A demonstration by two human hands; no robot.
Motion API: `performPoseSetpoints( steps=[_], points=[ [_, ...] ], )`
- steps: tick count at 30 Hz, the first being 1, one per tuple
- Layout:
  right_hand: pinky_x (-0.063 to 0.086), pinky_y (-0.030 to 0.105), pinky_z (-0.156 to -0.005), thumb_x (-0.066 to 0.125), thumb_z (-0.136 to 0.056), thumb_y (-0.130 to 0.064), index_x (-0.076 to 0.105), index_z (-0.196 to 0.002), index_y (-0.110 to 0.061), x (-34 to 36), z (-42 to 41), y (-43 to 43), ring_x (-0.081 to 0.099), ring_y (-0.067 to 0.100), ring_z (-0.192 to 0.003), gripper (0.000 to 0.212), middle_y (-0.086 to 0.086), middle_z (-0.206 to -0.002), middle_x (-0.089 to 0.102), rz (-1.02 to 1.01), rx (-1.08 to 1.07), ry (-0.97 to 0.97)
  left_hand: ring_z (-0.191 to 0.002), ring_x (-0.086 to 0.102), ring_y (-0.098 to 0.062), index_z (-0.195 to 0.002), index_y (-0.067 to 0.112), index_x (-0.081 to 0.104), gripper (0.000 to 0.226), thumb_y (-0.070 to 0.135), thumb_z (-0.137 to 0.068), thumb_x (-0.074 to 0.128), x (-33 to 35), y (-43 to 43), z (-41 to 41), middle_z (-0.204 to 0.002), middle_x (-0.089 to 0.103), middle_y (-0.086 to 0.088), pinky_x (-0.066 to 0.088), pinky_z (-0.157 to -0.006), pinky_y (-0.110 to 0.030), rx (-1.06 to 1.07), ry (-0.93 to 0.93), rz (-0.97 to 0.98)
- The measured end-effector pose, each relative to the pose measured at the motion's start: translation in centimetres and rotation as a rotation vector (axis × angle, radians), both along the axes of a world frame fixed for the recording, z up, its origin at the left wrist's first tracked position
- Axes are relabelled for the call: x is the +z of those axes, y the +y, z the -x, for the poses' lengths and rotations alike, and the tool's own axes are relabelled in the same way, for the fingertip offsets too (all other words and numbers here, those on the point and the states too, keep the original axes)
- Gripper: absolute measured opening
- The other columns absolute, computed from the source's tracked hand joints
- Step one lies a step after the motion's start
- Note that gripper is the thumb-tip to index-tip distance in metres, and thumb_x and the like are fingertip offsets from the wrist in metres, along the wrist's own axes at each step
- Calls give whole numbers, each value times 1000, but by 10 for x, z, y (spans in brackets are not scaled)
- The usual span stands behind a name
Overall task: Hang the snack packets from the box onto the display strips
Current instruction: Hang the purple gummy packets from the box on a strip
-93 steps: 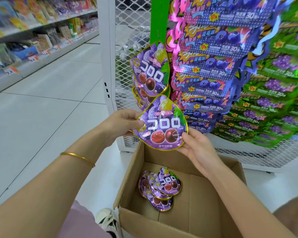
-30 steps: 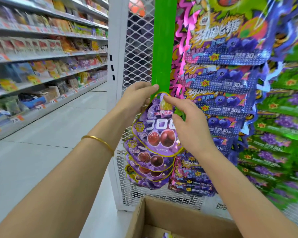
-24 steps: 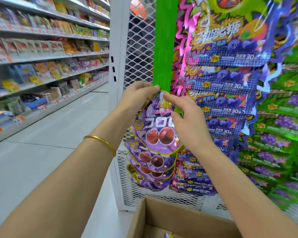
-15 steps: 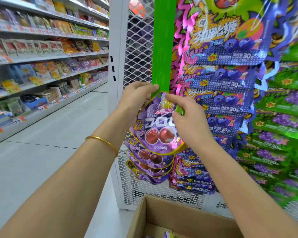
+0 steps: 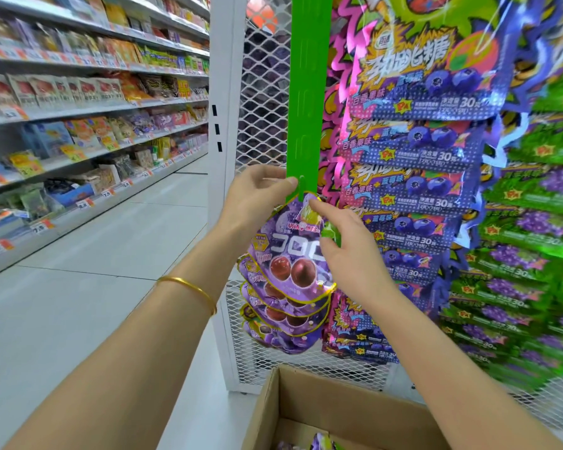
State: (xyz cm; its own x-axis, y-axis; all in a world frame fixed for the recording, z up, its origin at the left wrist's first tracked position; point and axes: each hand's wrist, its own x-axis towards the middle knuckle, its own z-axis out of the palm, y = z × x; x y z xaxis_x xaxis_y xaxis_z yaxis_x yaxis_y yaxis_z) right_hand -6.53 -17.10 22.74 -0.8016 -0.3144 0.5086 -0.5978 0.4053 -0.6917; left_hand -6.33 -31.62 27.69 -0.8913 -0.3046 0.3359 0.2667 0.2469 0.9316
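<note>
Left hand pinches green strip steady | right hand pinches purple packet by its top, against strip | step: hooking packet | next: probably seat it fully, release, fetch another from box

Purple teardrop snack packet upright at green display strip lower end, cardboard box below

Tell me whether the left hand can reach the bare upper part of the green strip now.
Probably yes. The left hand holds the green strip at its edge just above the top purple packet; nothing hangs before the bare part.
</note>
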Motion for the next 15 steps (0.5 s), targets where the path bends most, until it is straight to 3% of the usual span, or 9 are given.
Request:
performPoseSetpoints(
  steps=[4,6,8,11,13,15],
  points=[
    [27,-2,-84,43,-84,11,45,-137,-25,-19,-8,4,43,-1,-95,64,0,-113,47,11,6,16,-83,60,1,-117,10,54,33,7,-84,63,-24,-3,-18,-99,66,2,42,-65,-1,-5,36,152],
    [35,12,-92,44,-83,8,51,-132,-25,-40,-19,10,45,-3,-103,59,-1,-117,45,47,4,34,-96,56,4,-120,14,53,40,5,-82,64,-39,-6,-30,-112,63,3,36,-71,3,49,82,244],
    [41,25,-99,43,-81,2,56,-125,-27,-70,-37,18,45,4,-119,55,-6,-124,43,128,-2,24,-96,52,16,-116,20,53,39,8,-81,66,-60,-7,-47,-110,60,12,33,-74,5,82,102,281],
    [44,13,-88,45,-82,5,56,-112,-38,-127,-62,32,51,4,-111,54,-17,-118,44,190,-16,-119,-94,52,19,-108,27,54,35,10,-79,67,-103,-4,-74,-104,60,18,37,-80,0,-4,-21,259],
    [40,4,-84,47,-82,13,58,-110,-31,-181,-66,39,56,10,-102,53,-19,-110,44,82,-65,-281,-99,55,6,-111,21,56,35,9,-80,67,-136,1,-87,-108,63,8,42,-85,-10,-92,-211,307],
    [38,4,-81,47,-79,14,61,-112,-20,-242,-62,46,61,18,-93,49,-5,-111,50,-59,-135,-486,-105,56,-10,-119,14,54,38,7,-83,65,-163,6,-95,-112,61,0,42,-80,-9,-199,-387,389]
  ],
)
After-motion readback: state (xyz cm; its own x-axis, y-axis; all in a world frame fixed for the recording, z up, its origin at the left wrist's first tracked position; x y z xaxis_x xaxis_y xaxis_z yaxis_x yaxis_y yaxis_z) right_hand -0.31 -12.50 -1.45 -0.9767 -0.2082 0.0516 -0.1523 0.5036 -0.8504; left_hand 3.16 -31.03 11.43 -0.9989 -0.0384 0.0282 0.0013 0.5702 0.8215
